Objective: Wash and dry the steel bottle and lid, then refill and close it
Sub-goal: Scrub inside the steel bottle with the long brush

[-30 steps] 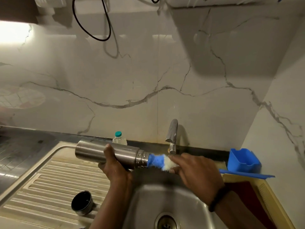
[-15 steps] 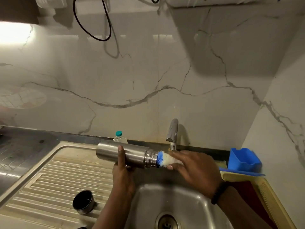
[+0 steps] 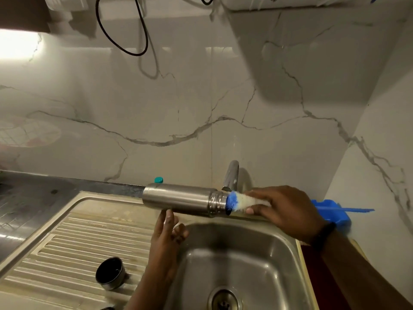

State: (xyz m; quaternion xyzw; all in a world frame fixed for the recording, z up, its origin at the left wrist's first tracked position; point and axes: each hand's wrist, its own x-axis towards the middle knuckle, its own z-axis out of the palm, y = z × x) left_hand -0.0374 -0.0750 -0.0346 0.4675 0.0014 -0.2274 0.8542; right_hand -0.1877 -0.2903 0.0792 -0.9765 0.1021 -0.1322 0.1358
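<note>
The steel bottle (image 3: 178, 199) lies level in the air above the sink's back rim, mouth to the right. A bottle brush (image 3: 237, 202) with blue and white bristles sticks into its mouth. My right hand (image 3: 286, 209) grips the brush just behind the bristles, and the blue handle juts out to the right. My left hand (image 3: 167, 233) is under the bottle with only the thumb tip touching its underside and the fingers loosely curled below, not around it. The dark-lined steel lid (image 3: 109, 272) lies open side up on the drainboard.
The steel sink basin (image 3: 274, 260) with its drain lies below my hands. The tap (image 3: 231, 175) stands behind the bottle's mouth. A small bottle with a teal cap (image 3: 158, 180) is behind the steel bottle. A blue plastic holder (image 3: 335, 217) sits at the right, by the wall.
The bottle has shifted right and slightly up. My left hand has come off its wrap around the bottle and dropped beneath it. My right hand has moved right with the brush.
</note>
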